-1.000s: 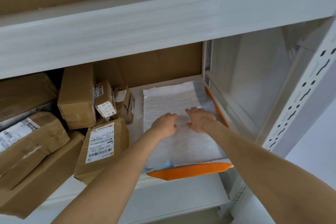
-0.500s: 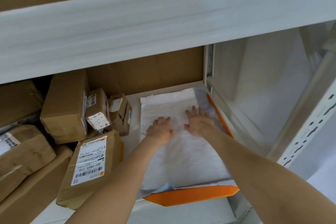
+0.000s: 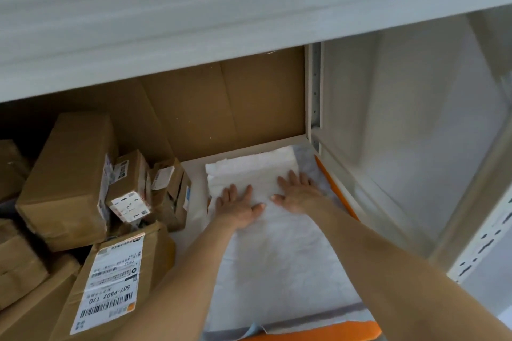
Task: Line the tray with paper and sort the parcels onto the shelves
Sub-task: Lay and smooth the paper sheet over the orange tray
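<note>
Right end of shelf: one orange tray is sitting here, its rim showing along the near and right sides.
paper: one white sheet is lying inside the tray, covering its floor; the far end is looking thicker.
parcels: seven brown ones counted, piling up at the left of the same shelf, just beside the tray; the pile is running off the left edge.
hands: two, both bare.
left hand: is pressing flat on the paper, palm down, fingers straight and spread, gripping nothing.
right hand: is pressing likewise, just to the right and slightly farther in; thumbs are pointing toward each other, not touching.
</note>
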Tool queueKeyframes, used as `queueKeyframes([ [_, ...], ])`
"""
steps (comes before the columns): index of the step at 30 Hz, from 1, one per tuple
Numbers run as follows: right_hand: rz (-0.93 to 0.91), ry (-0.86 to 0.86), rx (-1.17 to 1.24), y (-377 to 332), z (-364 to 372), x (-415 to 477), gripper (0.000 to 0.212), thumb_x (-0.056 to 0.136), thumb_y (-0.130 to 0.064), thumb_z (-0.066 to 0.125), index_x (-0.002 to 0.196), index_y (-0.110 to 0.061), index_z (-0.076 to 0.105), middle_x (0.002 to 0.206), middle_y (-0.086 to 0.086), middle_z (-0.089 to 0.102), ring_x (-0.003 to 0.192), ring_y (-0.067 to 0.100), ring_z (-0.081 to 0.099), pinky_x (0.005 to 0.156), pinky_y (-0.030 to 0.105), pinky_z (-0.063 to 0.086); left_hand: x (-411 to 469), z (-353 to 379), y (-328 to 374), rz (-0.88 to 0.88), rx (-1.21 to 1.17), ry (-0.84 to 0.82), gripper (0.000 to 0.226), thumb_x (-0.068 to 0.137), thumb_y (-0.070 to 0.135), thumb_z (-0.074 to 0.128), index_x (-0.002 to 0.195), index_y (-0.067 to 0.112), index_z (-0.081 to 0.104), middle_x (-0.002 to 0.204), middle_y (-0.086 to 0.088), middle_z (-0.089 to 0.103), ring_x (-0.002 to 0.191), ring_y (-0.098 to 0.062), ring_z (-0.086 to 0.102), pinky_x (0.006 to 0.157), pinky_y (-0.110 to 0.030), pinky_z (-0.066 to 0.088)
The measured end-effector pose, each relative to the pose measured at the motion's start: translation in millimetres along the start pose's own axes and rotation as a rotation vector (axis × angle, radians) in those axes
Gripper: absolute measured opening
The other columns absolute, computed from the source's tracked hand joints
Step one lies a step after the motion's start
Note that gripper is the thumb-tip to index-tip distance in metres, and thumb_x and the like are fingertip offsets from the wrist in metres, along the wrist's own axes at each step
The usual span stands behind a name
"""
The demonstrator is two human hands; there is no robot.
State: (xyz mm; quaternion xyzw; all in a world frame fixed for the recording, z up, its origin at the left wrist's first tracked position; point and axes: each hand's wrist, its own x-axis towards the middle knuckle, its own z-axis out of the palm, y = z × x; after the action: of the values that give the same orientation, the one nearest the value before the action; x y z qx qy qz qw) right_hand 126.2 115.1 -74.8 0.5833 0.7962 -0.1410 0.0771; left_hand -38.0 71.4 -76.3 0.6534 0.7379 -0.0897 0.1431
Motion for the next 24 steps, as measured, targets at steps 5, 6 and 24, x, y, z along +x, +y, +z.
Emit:
queueKeyframes([
  [5, 0.026, 0.011, -0.021, 7, -4, 12, 0.075, 0.096, -0.067, 0.02, 0.156, -0.028, -0.004, 0.163, 0.01, -0.013, 0.149, 0.038, -0.009, 0.119, 0.054, 0.004, 11, 0, -3, -0.006, -0.001, 0.011, 0.076, 0.092, 0.069, 0.017, 0.152, 0.03, -0.008, 0.159, -0.013, -0.017, 0.147, -0.031, -0.013, 0.117, -0.048, -0.001],
  [6, 0.035, 0.016, -0.02, 5, -4, 15, 0.077, 0.095, -0.068, 0.021, 0.156, -0.028, -0.004, 0.163, 0.01, -0.014, 0.149, 0.039, -0.009, 0.118, 0.055, 0.005, 13, 0, -3, -0.007, -0.003, 0.029, 0.076, 0.092, 0.068, 0.018, 0.153, 0.029, -0.007, 0.159, -0.012, -0.017, 0.147, -0.03, -0.013, 0.118, -0.048, -0.001],
  [24, -0.075, 0.004, -0.014, -1, 17, -37, 0.065, 0.103, -0.051, 0.02, 0.157, -0.024, -0.005, 0.163, 0.009, -0.016, 0.15, 0.03, -0.014, 0.121, 0.043, -0.005, -32, 20, 17, 0.082, -0.079, 0.021, 0.06, 0.103, 0.046, 0.018, 0.153, 0.025, -0.008, 0.158, -0.009, -0.02, 0.146, -0.026, -0.018, 0.118, -0.043, -0.007],
])
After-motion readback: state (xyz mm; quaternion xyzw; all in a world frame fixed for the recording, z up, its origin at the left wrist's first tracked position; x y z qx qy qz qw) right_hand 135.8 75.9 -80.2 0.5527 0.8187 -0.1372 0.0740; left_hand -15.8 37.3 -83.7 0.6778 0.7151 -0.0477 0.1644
